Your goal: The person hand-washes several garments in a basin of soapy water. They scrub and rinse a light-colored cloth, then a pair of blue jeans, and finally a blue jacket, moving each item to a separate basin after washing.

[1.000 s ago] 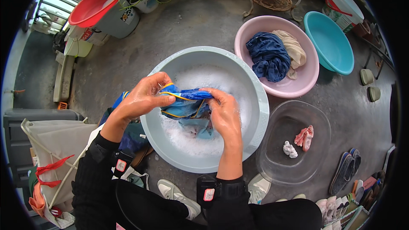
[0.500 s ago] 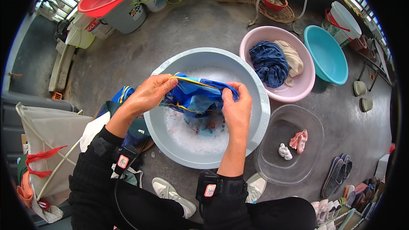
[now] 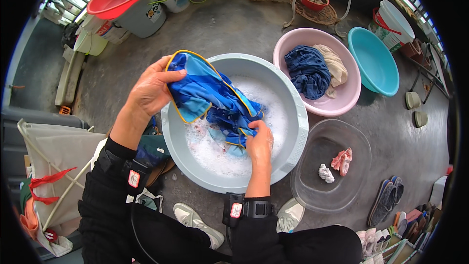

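Between my hands stretches a wet blue patterned cloth (image 3: 202, 85) with yellow edging, over a large pale blue-grey basin (image 3: 172, 143). My left hand (image 3: 155, 85) pinches its upper left corner, raised at the basin's left rim. Lower down, my right hand (image 3: 260, 141) is closed on the cloth's other end, just above the suds. White foam (image 3: 210, 161) covers the water, and a light blue patch shows through it beneath the cloth. What kind of item the cloth is, I cannot tell.
To the right, a pink basin (image 3: 279, 54) holds navy and beige clothes, beside a turquoise basin (image 3: 376, 63). A clear tub (image 3: 312, 190) holds small pink and white pieces. Grey slippers (image 3: 386, 200) lie farther right. At left stands a folding cloth hamper (image 3: 58, 161).
My left hand has lifted and moved left with one corner, while my right hand has gone down. The cloth, bunched before, is now spread out diagonally.
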The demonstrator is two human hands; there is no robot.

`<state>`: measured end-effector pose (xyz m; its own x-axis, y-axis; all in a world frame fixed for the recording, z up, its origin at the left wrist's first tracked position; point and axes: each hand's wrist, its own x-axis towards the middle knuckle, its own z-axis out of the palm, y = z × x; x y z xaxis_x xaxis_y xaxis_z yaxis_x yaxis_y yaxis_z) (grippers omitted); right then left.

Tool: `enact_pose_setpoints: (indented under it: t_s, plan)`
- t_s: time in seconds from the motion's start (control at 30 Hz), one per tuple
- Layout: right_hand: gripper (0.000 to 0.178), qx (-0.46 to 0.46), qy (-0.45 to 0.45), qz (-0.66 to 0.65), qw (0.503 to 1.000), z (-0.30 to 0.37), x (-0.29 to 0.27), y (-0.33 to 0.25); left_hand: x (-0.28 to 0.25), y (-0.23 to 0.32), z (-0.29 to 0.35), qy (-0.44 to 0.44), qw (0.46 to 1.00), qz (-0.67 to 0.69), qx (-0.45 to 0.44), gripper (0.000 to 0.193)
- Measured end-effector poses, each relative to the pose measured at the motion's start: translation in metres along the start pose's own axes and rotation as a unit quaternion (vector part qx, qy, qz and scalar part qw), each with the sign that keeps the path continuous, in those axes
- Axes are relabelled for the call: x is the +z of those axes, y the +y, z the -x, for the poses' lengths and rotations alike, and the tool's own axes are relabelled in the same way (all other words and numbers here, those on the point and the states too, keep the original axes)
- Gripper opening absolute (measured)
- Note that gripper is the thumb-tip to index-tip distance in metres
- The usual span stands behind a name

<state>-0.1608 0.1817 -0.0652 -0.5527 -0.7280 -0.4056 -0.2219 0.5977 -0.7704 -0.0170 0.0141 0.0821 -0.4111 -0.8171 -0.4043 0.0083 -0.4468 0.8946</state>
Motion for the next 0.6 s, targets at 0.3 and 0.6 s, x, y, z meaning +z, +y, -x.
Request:
enact_pose_setpoints:
  t_s: [0.3, 0.6]
  plan:
    - [0.065, -0.146, 0.074, -0.020, 0.986, -0.022, 0.029, -0.015, 0.006, 0.026, 0.019, -0.215, 0.976, -0.040, -0.015, 0.040]
    - [0.034, -0.053, -0.164, -0.332, 0.927, -0.022, -0.031, -0.007, -0.016, 0.029, 0.015, -0.236, 0.804, -0.521, 0.163, 0.047]
